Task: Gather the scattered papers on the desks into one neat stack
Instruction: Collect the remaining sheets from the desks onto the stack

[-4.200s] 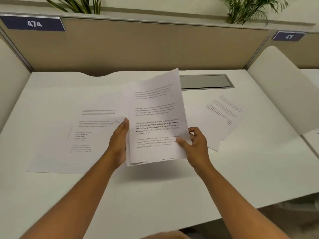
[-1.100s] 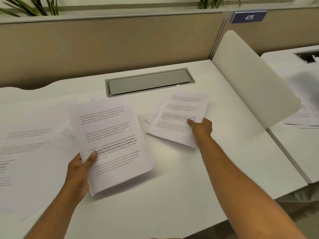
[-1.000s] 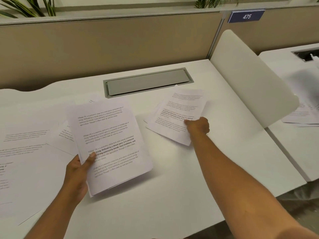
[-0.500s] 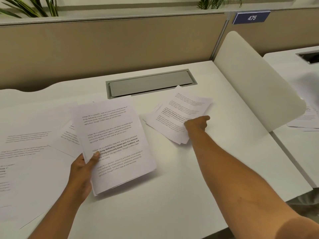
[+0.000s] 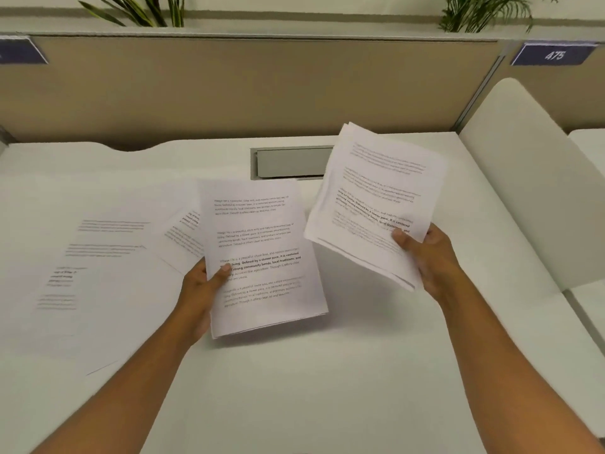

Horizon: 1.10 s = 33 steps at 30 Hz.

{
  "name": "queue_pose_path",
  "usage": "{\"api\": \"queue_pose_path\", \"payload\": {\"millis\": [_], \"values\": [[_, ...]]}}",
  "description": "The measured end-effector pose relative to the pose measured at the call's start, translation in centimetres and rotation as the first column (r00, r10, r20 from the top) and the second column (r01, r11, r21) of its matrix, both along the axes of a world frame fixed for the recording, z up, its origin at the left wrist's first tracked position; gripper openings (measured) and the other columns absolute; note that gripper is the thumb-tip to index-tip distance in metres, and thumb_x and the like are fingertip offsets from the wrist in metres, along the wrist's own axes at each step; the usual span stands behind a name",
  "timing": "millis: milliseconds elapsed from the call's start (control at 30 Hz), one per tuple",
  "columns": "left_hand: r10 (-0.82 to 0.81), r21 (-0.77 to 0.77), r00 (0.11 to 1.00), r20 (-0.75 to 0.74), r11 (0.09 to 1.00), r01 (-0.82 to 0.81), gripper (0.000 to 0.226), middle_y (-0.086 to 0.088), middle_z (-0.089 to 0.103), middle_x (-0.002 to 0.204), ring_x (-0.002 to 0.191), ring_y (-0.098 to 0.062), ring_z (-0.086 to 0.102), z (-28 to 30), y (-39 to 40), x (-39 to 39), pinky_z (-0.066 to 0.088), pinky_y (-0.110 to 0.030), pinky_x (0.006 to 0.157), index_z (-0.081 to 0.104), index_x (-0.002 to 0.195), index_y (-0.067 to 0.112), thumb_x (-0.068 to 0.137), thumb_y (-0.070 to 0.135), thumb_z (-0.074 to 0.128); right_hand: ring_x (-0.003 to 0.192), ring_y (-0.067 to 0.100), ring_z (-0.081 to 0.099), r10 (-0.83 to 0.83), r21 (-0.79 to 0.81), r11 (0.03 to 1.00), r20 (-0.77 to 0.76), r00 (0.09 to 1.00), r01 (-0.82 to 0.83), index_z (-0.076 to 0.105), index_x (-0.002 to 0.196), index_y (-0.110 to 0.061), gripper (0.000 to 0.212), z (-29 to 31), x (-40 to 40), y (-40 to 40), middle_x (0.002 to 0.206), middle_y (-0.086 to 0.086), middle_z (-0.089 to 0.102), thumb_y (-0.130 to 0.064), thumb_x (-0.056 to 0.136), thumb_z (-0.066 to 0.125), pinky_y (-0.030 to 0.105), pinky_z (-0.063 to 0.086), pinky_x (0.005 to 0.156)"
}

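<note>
Half a second ago the right hand [image 5: 429,257] pressed a fanned bundle flat on the desk [image 5: 327,388] near the right edge; now that right bundle [image 5: 376,204] is lifted clear of the surface, thumb on top at its lower right corner, fingers closed beneath. The left hand [image 5: 199,290] has kept its grip on the left stack [image 5: 262,257], thumb over the left margin, fingers hidden behind the sheets. Left stack: long axis runs near edge to far edge, text upright to the wearer, tilted slightly clockwise, held just above the desk's middle. Right bundle: long axis leans toward the far right corner, sheets unevenly fanned at the lower edge, top tipped away. The two bundles are near each other but apart. Loose sheets [image 5: 108,257] lie overlapping on the left half of the desk, some printed upside down to the viewer; their edges wash out against the white surface, count unclear. The grey cable hatch [image 5: 288,162] at the far edge is partly covered by the right bundle. Sign 475 [image 5: 555,54] sits on the partition [image 5: 262,90]; another sign at the left is cut off.
</note>
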<state>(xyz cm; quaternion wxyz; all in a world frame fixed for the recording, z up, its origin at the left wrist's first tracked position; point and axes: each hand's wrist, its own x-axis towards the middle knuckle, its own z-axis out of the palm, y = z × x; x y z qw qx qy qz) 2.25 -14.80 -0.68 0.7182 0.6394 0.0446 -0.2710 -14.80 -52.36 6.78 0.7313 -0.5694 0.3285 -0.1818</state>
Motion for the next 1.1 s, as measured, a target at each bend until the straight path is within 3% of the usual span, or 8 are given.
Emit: {"api": "queue_pose_path", "payload": {"millis": [200, 400, 533, 700, 800, 900, 967, 1100], "values": [[-0.043, 0.007, 0.999, 0.012, 0.999, 0.043, 0.038, -0.004, 0.082, 0.134, 0.118, -0.034, 0.08, 1.6, -1.1, -0.9, 0.067, -0.054, 0.095, 0.068, 0.145, 0.022, 0.107, 0.023, 0.071, 0.105, 0.026, 0.08, 0.247, -0.115, 0.961, -0.058, 0.967, -0.252, 0.077, 0.117, -0.015, 0.036, -0.1, 1.5, 6.6, 0.116, 0.004, 0.082, -0.011, 0.083, 0.089, 0.039, 0.066, 0.087], [-0.089, -0.037, 0.996, 0.017, 0.995, 0.09, 0.037, -0.008, 0.081, 0.135, 0.124, -0.033, 0.078, 3.0, -1.3, -1.9, 0.061, -0.059, 0.105, 0.069, 0.144, 0.02, 0.108, 0.029, 0.07, 0.1, 0.017, 0.079, 0.219, -0.28, 0.926, -0.152, 0.964, -0.255, 0.076, 0.114, -0.025, 0.035, -1.0, 2.5, 10.4, 0.111, -0.008, 0.082, -0.025, 0.082, 0.09, 0.038, 0.066, 0.085], [-0.095, -0.036, 0.995, 0.035, 0.995, 0.096, 0.035, -0.005, 0.082, 0.133, 0.121, -0.029, 0.079, 3.7, -0.9, -2.4, 0.065, -0.052, 0.1, 0.07, 0.142, 0.023, 0.108, 0.033, 0.07, 0.108, 0.02, 0.076, 0.231, -0.186, 0.949, -0.131, 0.964, -0.252, 0.065, 0.119, -0.025, 0.039, -1.3, 3.0, 11.3, 0.116, -0.008, 0.077, -0.023, 0.088, 0.086, 0.04, 0.065, 0.088], [-0.081, -0.009, 0.994, 0.068, 0.997, 0.082, 0.033, -0.002, 0.084, 0.128, 0.115, -0.025, 0.082, 4.4, 0.4, -3.0, 0.069, -0.037, 0.085, 0.073, 0.138, 0.027, 0.107, 0.037, 0.072, 0.107, 0.021, 0.078, 0.324, -0.112, 0.933, -0.149, 0.934, -0.342, 0.046, 0.136, -0.024, 0.071, -1.6, 3.8, 13.1, 0.125, 0.0, 0.076, -0.015, 0.082, 0.091, 0.045, 0.064, 0.092], [-0.032, -0.053, 0.999, 0.004, 0.998, 0.032, 0.035, -0.004, 0.083, 0.13, 0.119, -0.027, 0.08, 4.7, 2.1, -2.9, 0.068, -0.044, 0.09, 0.075, 0.138, 0.027, 0.112, 0.044, 0.06, 0.114, 0.02, 0.075, 0.341, -0.155, 0.921, -0.129, 0.931, -0.358, 0.045, 0.143, -0.027, 0.086, -1.5, 4.8, 14.9, 0.13, -0.003, 0.073, -0.013, 0.075, 0.096, 0.044, 0.062, 0.095], [-0.022, -0.094, 0.999, -0.046, 0.995, 0.018, 0.053, -0.001, 0.08, 0.138, 0.126, -0.024, 0.077, 5.3, 3.7, -2.7, 0.064, -0.049, 0.101, 0.069, 0.147, 0.027, 0.106, 0.058, 0.055, 0.113, 0.02, 0.075, 0.368, -0.195, 0.903, -0.106, 0.924, -0.382, 0.057, 0.136, -0.025, 0.074, -1.6, 5.7, 16.4, 0.126, -0.005, 0.075, -0.013, 0.074, 0.096, 0.049, 0.062, 0.097], [-0.032, -0.012, 0.999, 0.034, 0.999, 0.033, 0.048, 0.002, 0.08, 0.138, 0.124, -0.022, 0.078, 5.2, 5.2, -2.6, 0.064, -0.048, 0.101, 0.066, 0.149, 0.027, 0.104, 0.047, 0.068, 0.111, 0.019, 0.076, 0.398, -0.198, 0.891, -0.098, 0.912, -0.409, 0.061, 0.131, -0.025, 0.066, -1.7, 6.5, 18.2, 0.123, -0.005, 0.077, -0.015, 0.075, 0.095, 0.049, 0.062, 0.096], [0.01, 0.12, 0.995, 0.101, 0.992, -0.022, 0.038, 0.009, 0.085, 0.122, 0.11, -0.016, 0.082, 4.0, 9.2, -1.4, 0.067, -0.042, 0.099, 0.07, 0.137, 0.026, 0.101, 0.018, 0.079, 0.105, 0.007, 0.075, 0.403, -0.233, 0.877, -0.118, 0.907, -0.42, 0.059, 0.13, -0.026, 0.067, -1.8, 8.3, 22.5, 0.122, -0.011, 0.074, -0.023, 0.075, 0.096, 0.034, 0.064, 0.09]]}}
